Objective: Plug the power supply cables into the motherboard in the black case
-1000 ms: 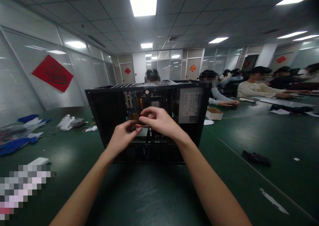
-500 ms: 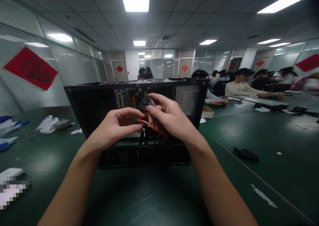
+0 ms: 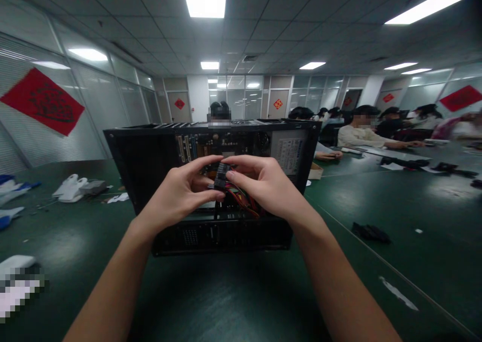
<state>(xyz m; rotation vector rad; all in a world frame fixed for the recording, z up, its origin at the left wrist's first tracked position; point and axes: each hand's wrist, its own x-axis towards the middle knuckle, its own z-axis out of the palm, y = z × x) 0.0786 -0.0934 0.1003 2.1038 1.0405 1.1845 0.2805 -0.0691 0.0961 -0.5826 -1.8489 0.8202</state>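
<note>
Between my two hands is a black multi-pin power connector (image 3: 221, 176), in front of an opened computer case (image 3: 222, 236). My right hand (image 3: 259, 184) pinches it from the right with thumb and fingers. At its left side, my left hand (image 3: 188, 185) closes thumb and fingertips on the connector too. Red, yellow and dark wires (image 3: 243, 201) hang from it below my right hand. Inside the case, a motherboard (image 3: 226, 143) with memory slots (image 3: 188, 148) shows behind my fingers. On the right inside sits a power supply (image 3: 288, 153) with a white label.
The case stands on a green table (image 3: 211, 292). White plastic bags (image 3: 71, 189) and a grey box (image 3: 94, 187) lie left. A black cloth-like item (image 3: 371, 232) and a white strip (image 3: 398, 293) lie right. A small carton (image 3: 315, 172) stands behind the case. Several people sit beyond.
My left hand has moved right and up onto the connector. The connector has turned more upright and come slightly lower. My right hand still holds it.
</note>
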